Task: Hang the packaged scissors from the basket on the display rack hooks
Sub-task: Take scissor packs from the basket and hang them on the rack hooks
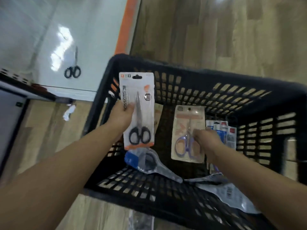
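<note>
Black-handled scissors pack [137, 110] held upright over the black basket [216, 77], pinched at its edge by the left hand [122, 115]. Right hand [206, 140] grips the purple-handled pack [188, 133] inside; fingers behind it hidden. Remaining packs [221, 130] blurred.

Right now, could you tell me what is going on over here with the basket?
A person is taking packaged scissors out of a black basket on the floor. The left hand holds up a pack of black-handled scissors by its edge. The right hand is gripping a pack of purple-handled scissors inside the basket. More packs lie in the basket, and none is on a hook yet in this view.
</note>
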